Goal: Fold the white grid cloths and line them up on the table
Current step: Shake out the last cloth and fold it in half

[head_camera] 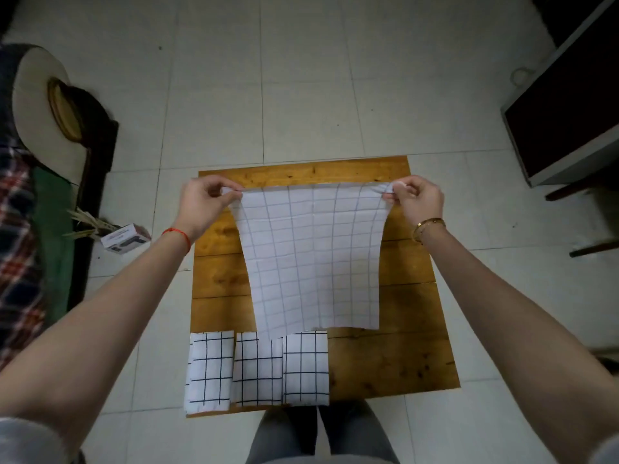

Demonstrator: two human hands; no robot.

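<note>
Tiled floor [301, 78], small wooden table [385, 360] in middle. Unfolded grid cloth [311, 259] held up over table w/ top corners pinched: left hand [204, 202] on one, right hand [417, 199] on other (bottom edge hanging free). Three folded cloths [258, 370] side by side along near edge, touching. Small box [125, 237] on floor at left.

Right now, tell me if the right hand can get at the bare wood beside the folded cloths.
Probably yes. The bare wood lies open to the right of the three folded cloths, but the right hand has its grip on the open cloth, as does the left hand.
</note>
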